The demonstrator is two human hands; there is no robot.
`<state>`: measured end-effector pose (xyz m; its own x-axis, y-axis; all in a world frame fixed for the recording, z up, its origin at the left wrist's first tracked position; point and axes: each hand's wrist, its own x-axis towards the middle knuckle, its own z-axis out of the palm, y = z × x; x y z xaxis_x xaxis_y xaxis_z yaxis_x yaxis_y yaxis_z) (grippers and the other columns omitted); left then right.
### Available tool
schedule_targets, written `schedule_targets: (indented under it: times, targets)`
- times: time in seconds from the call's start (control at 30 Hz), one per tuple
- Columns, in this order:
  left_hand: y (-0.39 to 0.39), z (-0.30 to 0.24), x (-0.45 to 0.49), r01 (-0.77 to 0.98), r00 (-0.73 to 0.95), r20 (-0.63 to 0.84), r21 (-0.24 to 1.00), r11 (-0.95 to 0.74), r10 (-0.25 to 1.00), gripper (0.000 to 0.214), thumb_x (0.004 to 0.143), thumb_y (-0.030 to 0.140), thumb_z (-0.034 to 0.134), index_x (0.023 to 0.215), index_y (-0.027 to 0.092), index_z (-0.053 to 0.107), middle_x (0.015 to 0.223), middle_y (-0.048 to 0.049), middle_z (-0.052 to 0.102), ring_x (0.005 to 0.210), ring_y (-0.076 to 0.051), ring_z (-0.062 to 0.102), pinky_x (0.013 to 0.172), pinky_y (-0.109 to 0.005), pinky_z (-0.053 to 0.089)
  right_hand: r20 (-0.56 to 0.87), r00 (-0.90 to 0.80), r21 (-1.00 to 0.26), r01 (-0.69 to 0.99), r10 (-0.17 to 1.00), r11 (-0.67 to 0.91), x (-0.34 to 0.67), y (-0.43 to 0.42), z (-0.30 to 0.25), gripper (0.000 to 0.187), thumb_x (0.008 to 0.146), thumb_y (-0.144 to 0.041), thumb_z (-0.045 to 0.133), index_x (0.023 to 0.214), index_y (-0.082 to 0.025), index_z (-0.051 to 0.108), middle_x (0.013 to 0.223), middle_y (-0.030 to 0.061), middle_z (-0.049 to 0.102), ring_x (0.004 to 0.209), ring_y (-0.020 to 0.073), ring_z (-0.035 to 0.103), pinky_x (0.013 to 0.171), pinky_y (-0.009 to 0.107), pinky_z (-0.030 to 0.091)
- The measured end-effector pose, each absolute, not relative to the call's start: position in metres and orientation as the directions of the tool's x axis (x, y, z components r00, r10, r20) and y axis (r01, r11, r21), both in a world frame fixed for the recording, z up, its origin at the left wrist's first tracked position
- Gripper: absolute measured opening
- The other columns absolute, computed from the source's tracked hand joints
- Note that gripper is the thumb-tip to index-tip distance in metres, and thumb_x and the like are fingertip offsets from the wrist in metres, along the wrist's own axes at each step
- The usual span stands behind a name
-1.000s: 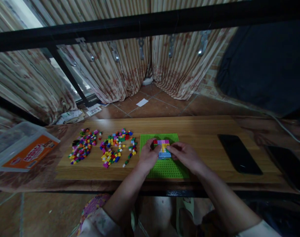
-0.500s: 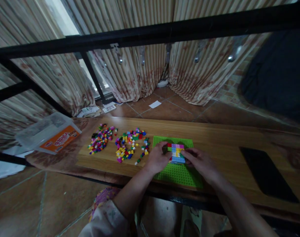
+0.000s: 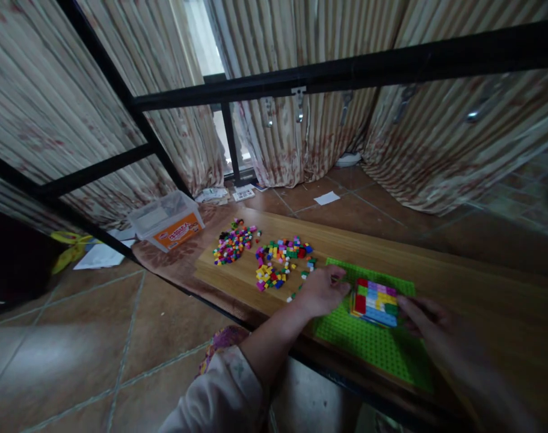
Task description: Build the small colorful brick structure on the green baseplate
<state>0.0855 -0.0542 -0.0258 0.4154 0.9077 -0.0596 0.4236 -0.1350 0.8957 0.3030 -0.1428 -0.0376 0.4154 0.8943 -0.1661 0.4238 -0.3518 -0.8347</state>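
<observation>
A flat, layered block of colourful toy bricks (image 3: 375, 302), in red, green, light blue, yellow and purple, sits on a green studded baseplate (image 3: 368, 349). My right hand (image 3: 429, 319) grips its right edge, the thumb and fingers at that side; part of this hand is blurred. To the left of the block, over the plate's left part, is my left hand (image 3: 323, 291). It is apart from the block, its thumb and curled forefinger separated by a gap, and I see nothing between them.
Loose small bricks lie in two piles, a nearer pile (image 3: 278, 261) and a farther pile (image 3: 234, 242), on the wooden board (image 3: 346, 234). A clear plastic box (image 3: 168, 222) with an orange label stands at the far left. A black metal rail (image 3: 319, 84) crosses before the curtains.
My left hand has let go of the block and drawn away to its left. The right hand stays at the block's right side. The view has swung left.
</observation>
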Motion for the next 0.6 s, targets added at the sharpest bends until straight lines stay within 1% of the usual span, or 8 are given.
schedule_targets:
  times: [0.07,0.13,0.17,0.23,0.3,0.37,0.47,0.6]
  targets:
    - [-0.044,-0.019,0.069,0.448,0.412,-0.015,0.874,-0.188,0.911,0.026,0.080,0.028,0.055,0.097,0.016,0.070,0.086,-0.0058,0.070,0.077,-0.019,0.063,0.071,-0.028,0.050,-0.214,0.440,-0.795,0.440,0.872,-0.417,0.303,-0.141,-0.033,0.048,0.074,-0.062,0.060,0.098,-0.021,0.070,0.086,0.0108,0.075,0.073,0.0312,0.071,0.066,0.043,0.055]
    - [-0.032,-0.009,0.046,0.498,0.410,0.030,0.830,-0.251,0.912,0.023,0.081,0.025,0.052,0.088,0.016,0.071,0.076,-0.0034,0.068,0.070,-0.016,0.060,0.065,-0.025,0.047,-0.205,0.465,-0.771,0.465,0.861,-0.436,0.301,-0.140,-0.028,0.048,0.075,-0.063,0.057,0.095,-0.022,0.070,0.083,0.0103,0.075,0.073,0.0318,0.071,0.066,0.045,0.054]
    - [-0.027,-0.004,0.033,0.541,0.374,0.044,0.801,-0.257,0.926,0.021,0.080,0.024,0.052,0.085,0.016,0.071,0.073,-0.0025,0.067,0.068,-0.015,0.059,0.064,-0.024,0.045,-0.188,0.475,-0.767,0.476,0.860,-0.431,0.300,-0.139,-0.026,0.047,0.075,-0.063,0.056,0.093,-0.022,0.070,0.082,0.0100,0.075,0.072,0.0320,0.071,0.066,0.045,0.053]
    - [-0.017,0.005,0.003,0.594,0.326,0.036,0.770,-0.234,0.945,0.018,0.077,0.022,0.054,0.075,0.014,0.070,0.066,-0.0017,0.063,0.064,-0.014,0.054,0.060,-0.023,0.041,-0.155,0.490,-0.757,0.499,0.858,-0.422,0.298,-0.139,-0.023,0.045,0.075,-0.063,0.056,0.090,-0.023,0.070,0.078,0.0092,0.075,0.071,0.0324,0.070,0.065,0.045,0.053]
    - [-0.011,0.011,-0.028,0.655,0.263,0.004,0.733,-0.182,0.965,0.016,0.074,0.024,0.059,0.072,0.012,0.069,0.059,-0.0001,0.059,0.059,-0.013,0.050,0.055,-0.022,0.037,-0.133,0.492,-0.750,0.517,0.861,-0.411,0.297,-0.138,-0.021,0.044,0.075,-0.062,0.054,0.089,-0.024,0.070,0.076,0.0085,0.074,0.072,0.0324,0.070,0.065,0.045,0.052]
    - [-0.008,0.014,-0.054,0.777,0.194,-0.099,0.623,-0.091,0.976,0.017,0.071,0.028,0.064,0.076,0.012,0.069,0.061,0.0008,0.061,0.059,-0.012,0.051,0.055,-0.021,0.036,-0.123,0.497,-0.735,0.536,0.859,-0.416,0.298,-0.138,-0.020,0.045,0.076,-0.062,0.053,0.089,-0.022,0.070,0.076,0.0087,0.074,0.073,0.0323,0.070,0.067,0.044,0.051]
    - [-0.010,0.012,-0.076,0.874,0.168,-0.192,0.482,-0.056,0.967,0.015,0.067,0.025,0.068,0.077,0.014,0.068,0.068,-0.0004,0.065,0.064,-0.014,0.056,0.056,-0.022,0.037,-0.119,0.506,-0.732,0.537,0.854,-0.420,0.298,-0.138,-0.018,0.046,0.075,-0.060,0.054,0.091,-0.020,0.070,0.080,0.0097,0.074,0.075,0.0307,0.070,0.069,0.043,0.050]
    - [-0.016,0.008,-0.079,0.901,0.153,-0.285,0.433,-0.015,0.946,0.033,0.058,0.028,0.077,0.086,0.016,0.065,0.075,-0.0003,0.068,0.071,-0.016,0.062,0.059,-0.022,0.040,-0.111,0.497,-0.762,0.513,0.860,-0.395,0.297,-0.138,-0.018,0.044,0.075,-0.058,0.053,0.091,-0.020,0.069,0.082,0.0081,0.074,0.075,0.0267,0.069,0.070,0.038,0.050]
